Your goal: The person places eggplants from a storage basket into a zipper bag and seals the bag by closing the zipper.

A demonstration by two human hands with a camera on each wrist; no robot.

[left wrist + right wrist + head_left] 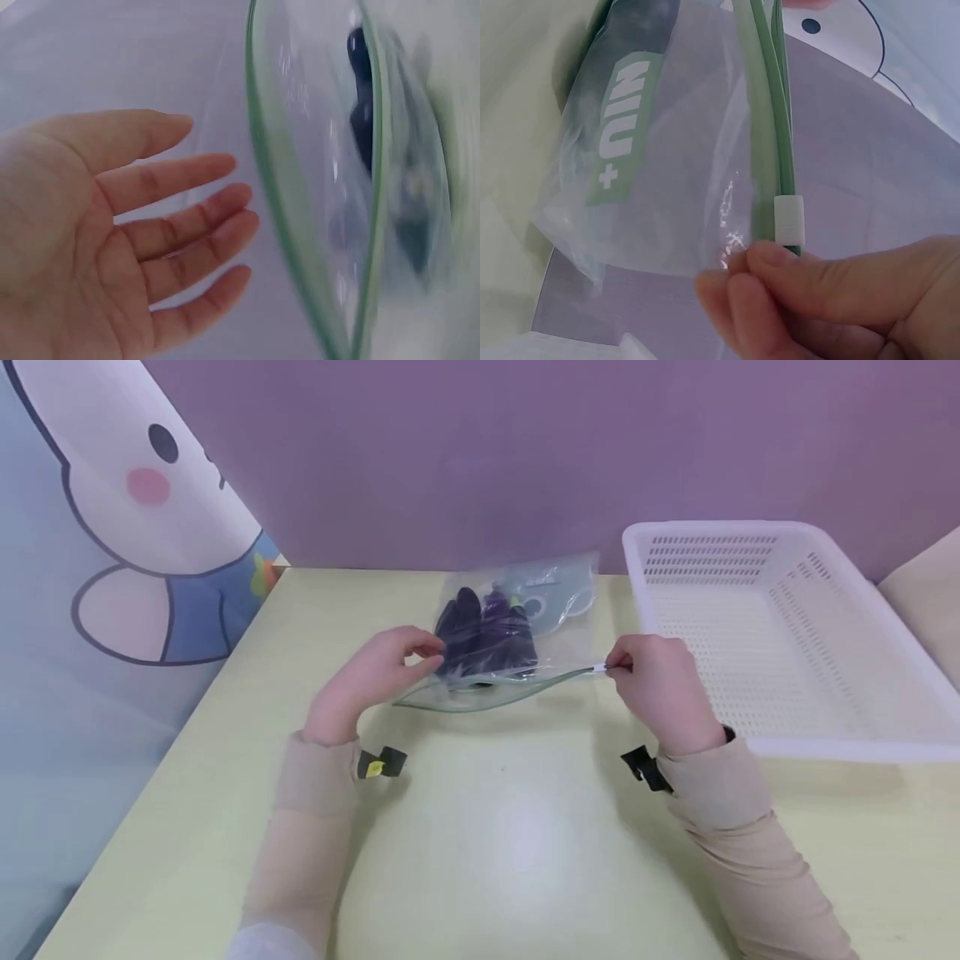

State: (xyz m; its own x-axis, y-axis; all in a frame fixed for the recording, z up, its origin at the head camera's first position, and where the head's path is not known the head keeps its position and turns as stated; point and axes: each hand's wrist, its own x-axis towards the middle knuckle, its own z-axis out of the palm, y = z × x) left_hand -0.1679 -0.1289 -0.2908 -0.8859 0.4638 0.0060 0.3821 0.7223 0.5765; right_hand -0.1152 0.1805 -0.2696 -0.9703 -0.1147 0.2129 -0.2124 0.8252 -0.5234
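A clear zip bag (pixel 566 635) with a green zip edge lies on the table, its mouth toward me and gaping. Inside it are dark purple gloves (pixel 487 631). With thumb and fingers, my right hand (pixel 660 685) pinches the bag's right top corner, just beside the white zip slider (pixel 789 220). My left hand (pixel 382 668) is at the left of the bag's mouth. In the left wrist view its fingers are spread and slightly bent, apart from the green edge and holding nothing. Pale green print with white letters shows on the bag in the right wrist view.
A white plastic basket (pixel 855 747) with slotted walls stands on the table (pixel 495 843) to the right, close to my right hand. Behind the bag rises a purple wall (pixel 480 460). A cartoon-printed cloth (pixel 150 593) hangs at the left.
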